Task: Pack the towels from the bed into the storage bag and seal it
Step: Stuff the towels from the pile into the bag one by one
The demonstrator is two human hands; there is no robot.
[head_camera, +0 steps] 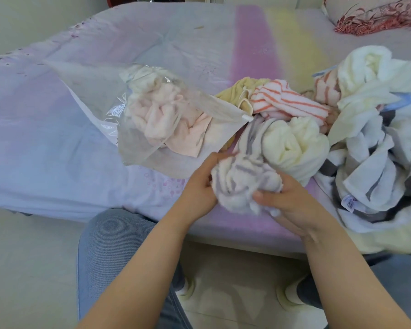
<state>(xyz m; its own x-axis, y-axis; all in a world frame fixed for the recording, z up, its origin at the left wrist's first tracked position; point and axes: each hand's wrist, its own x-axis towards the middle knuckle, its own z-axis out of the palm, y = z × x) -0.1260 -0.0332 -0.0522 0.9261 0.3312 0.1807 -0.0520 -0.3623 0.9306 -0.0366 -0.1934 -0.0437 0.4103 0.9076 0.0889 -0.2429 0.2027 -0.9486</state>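
Note:
A white towel with lilac-grey stripes [243, 181] is bunched between my left hand [198, 186] and my right hand [287, 205] above the bed's front edge. Both hands grip it. The clear storage bag [93, 91] lies open on the bed to the left, its mouth with the white slider [247, 118] turned toward the pile. A pale pink towel [166, 119] and a cream one sit inside it. To the right lie a cream towel [292, 143], an orange-striped towel [287, 100], a yellow towel [237, 91] and a heap of white and grey-striped towels [375, 162].
The bed [57, 138] has a lilac cover with pink and yellow bands. A red patterned pillow [375, 15] lies at the back right. My knees in jeans [109, 245] and slippered feet are below the bed's edge on the tiled floor.

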